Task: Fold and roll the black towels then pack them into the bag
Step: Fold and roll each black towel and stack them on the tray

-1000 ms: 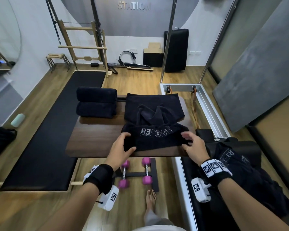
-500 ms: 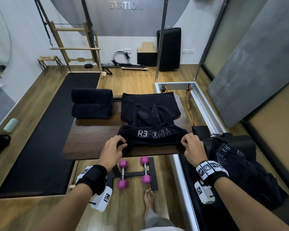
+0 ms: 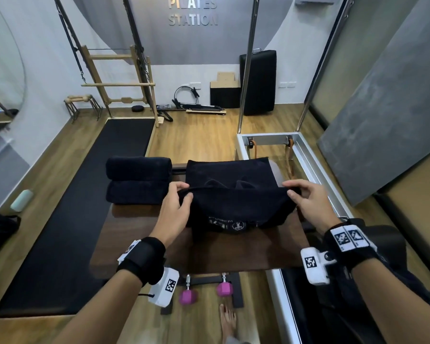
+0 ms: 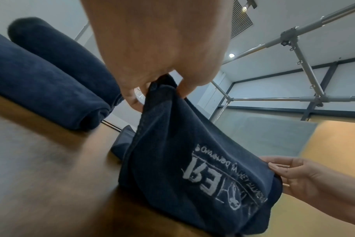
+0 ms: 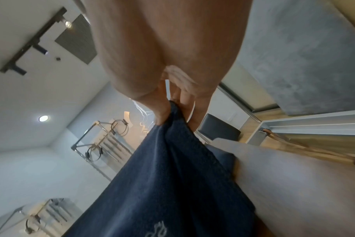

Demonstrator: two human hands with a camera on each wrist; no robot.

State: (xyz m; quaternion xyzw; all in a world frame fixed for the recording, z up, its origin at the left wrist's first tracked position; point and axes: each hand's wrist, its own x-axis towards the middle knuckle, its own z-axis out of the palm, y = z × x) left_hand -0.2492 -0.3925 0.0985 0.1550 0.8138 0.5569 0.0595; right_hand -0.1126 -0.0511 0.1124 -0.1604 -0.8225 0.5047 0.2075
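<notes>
While near edge hangs lifted above wooden table (image 3: 139, 234), black towel (image 3: 236, 207) sags in middle, logo flopped under: soft, light, limp terry, no stiffness. My left hand (image 3: 175, 211) pinches left corner, my right hand (image 3: 308, 204) pinches right corner, hands apart. Best hold stays at hem corners, keep taut. Far end rests on table. Two rolled towels (image 3: 138, 180) lie just left.

Black towel (image 3: 236, 207) lifted by near corners, logo inverted; two rolled towels (image 3: 138, 180) beside.
</notes>
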